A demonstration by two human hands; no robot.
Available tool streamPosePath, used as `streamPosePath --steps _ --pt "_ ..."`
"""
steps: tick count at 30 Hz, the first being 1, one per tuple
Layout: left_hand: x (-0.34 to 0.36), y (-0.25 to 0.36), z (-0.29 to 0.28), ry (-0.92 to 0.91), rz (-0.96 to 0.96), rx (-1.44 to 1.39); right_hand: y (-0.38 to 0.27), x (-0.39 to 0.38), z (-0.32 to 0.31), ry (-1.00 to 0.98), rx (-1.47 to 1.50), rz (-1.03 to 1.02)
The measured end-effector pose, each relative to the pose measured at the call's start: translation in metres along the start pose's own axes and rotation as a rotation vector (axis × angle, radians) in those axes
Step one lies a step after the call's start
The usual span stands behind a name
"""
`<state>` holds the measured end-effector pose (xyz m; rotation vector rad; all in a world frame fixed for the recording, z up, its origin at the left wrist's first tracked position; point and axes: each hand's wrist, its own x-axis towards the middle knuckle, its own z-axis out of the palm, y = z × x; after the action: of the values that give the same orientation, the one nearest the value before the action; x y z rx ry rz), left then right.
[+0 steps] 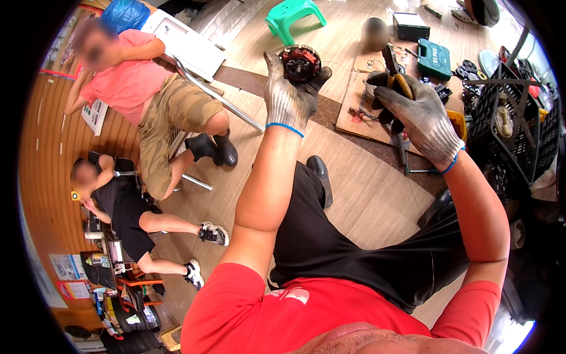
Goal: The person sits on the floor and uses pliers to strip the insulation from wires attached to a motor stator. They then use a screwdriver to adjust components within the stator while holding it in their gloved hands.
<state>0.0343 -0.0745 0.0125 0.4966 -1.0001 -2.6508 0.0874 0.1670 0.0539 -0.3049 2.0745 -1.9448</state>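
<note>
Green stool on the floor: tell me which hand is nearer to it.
Left. The left hand, holding a round red and black motor part, sits just below the green stool. The right hand, gripping pliers, is farther to the right.

The one camera sat on the person's head and looked down, close to both hands, with the floor below.
</note>
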Motion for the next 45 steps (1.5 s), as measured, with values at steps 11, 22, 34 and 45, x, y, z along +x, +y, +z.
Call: streamPosePath --steps 11,22,34,45 --pt "0.000 0.004 0.002 0.045 -0.087 -0.083 0.005 0.003 -0.002 -0.029 0.034 0.010" --pt "-0.005 0.010 0.005 0.006 -0.134 -0.159 0.023 0.012 -0.007 0.144 -0.533 -0.232" --pt "-0.019 0.010 0.008 -0.146 -0.130 -0.029 0.000 0.007 -0.021 0.190 -0.488 -0.237" --pt "-0.001 0.007 -0.025 -1.037 -0.345 -0.204 0.007 0.000 -0.016 0.169 -1.144 -0.499"
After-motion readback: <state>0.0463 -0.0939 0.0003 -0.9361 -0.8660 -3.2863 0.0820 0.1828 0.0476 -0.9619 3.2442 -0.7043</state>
